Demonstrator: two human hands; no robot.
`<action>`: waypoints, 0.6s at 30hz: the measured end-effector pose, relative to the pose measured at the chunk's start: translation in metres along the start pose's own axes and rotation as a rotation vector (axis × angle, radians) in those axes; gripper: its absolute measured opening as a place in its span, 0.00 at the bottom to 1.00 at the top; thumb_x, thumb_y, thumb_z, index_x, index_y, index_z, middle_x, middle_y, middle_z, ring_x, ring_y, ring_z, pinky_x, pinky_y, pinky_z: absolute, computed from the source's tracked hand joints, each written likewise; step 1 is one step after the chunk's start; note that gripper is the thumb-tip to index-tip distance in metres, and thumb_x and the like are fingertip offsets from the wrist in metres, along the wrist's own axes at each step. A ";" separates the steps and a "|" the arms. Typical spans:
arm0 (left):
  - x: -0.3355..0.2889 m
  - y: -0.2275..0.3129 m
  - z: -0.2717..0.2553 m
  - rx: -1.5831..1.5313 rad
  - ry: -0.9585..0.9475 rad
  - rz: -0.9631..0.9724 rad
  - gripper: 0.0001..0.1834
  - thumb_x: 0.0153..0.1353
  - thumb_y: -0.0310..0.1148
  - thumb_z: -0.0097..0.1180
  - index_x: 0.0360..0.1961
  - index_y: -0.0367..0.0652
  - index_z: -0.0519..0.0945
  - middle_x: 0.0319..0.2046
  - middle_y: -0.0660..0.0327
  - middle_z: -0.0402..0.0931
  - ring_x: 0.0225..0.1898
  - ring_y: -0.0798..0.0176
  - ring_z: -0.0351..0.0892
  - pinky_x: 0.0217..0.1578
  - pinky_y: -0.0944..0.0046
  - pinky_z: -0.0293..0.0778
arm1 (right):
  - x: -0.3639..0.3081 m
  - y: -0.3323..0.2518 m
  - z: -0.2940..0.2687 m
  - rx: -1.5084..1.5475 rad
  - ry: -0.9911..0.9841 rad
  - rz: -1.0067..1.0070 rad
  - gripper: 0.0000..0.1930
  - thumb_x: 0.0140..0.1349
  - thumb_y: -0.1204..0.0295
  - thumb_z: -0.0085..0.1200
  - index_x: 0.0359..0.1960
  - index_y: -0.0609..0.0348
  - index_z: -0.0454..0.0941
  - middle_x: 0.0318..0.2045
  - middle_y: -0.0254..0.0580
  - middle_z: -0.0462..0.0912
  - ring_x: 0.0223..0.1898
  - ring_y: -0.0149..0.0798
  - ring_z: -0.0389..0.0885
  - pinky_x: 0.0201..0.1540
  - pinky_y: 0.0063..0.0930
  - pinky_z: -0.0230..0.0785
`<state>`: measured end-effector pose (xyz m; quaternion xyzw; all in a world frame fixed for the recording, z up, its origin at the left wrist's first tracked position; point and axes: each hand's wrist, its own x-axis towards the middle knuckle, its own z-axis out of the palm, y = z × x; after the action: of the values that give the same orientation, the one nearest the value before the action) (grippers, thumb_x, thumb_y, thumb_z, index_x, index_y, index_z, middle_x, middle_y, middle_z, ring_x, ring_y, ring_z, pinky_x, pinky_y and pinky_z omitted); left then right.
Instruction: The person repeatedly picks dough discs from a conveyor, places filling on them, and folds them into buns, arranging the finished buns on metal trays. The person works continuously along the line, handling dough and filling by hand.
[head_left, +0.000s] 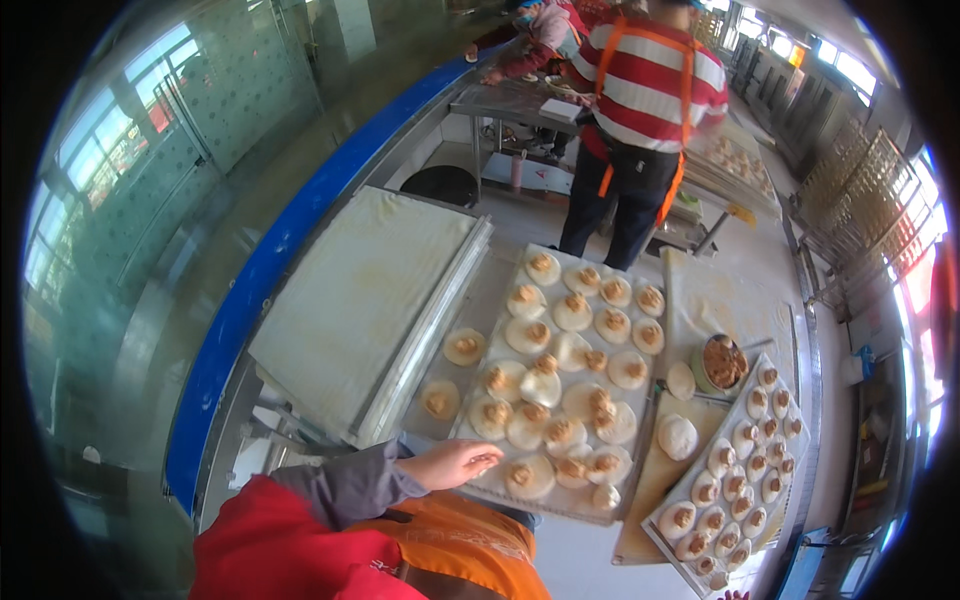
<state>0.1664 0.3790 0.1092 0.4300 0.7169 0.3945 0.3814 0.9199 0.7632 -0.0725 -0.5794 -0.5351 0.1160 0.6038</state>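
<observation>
My left hand [455, 465], in a grey cuff under a red sleeve, hovers at the near left corner of a large tray [470, 440]. Its fingers are stretched out, with nothing seen in them. The tray carries rows of flat round dough wrappers [527, 477], most with a lump of brown filling on top; some overlap or are partly folded. Two more filled wrappers [439, 400] lie left of the tray. My right hand is not plainly seen.
To the right stand a bowl of filling [722, 362], a stack of plain wrappers [678, 437] and a tilted tray of filled pieces [652, 522]. Flat covered boards [360, 290] lie left, beside a blue rail [232, 310]. A person in stripes [655, 80] stands ahead. Reddish tips, unclear, show at the lower edge.
</observation>
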 end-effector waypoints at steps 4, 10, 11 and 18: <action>-0.040 -0.061 -0.114 -0.096 0.055 -0.104 0.13 0.71 0.30 0.54 0.54 0.36 0.78 0.45 0.55 0.85 0.48 0.62 0.84 0.47 0.64 0.78 | -0.100 -0.201 0.120 0.184 -0.313 -0.006 0.29 0.71 0.52 0.45 0.67 0.56 0.68 0.61 0.45 0.75 0.58 0.45 0.75 0.58 0.38 0.71; -0.102 -0.148 -0.257 -0.251 0.336 -0.097 0.12 0.71 0.27 0.52 0.52 0.34 0.78 0.41 0.54 0.85 0.44 0.63 0.85 0.47 0.65 0.79 | -0.323 -0.431 0.295 0.179 -0.666 0.133 0.11 0.69 0.74 0.47 0.48 0.62 0.80 0.35 0.36 0.80 0.30 0.28 0.76 0.29 0.20 0.67; -0.112 -0.163 -0.274 -0.299 0.411 -0.081 0.12 0.72 0.27 0.52 0.52 0.33 0.78 0.40 0.55 0.85 0.43 0.64 0.85 0.46 0.65 0.79 | -0.355 -0.457 0.313 0.075 -0.807 -0.145 0.09 0.67 0.78 0.47 0.45 0.62 0.79 0.35 0.38 0.80 0.30 0.30 0.77 0.29 0.20 0.68; -0.153 -0.227 -0.321 -0.326 0.612 -0.226 0.11 0.74 0.28 0.48 0.51 0.34 0.78 0.40 0.57 0.84 0.42 0.66 0.83 0.46 0.66 0.78 | -0.492 -0.539 0.401 0.096 -1.445 0.047 0.09 0.71 0.75 0.49 0.45 0.61 0.82 0.29 0.37 0.85 0.31 0.29 0.83 0.37 0.24 0.76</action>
<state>-0.1377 0.0905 0.0653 0.1437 0.7685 0.5693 0.2541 0.1507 0.4574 0.0219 -0.3422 -0.7823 0.5062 0.1213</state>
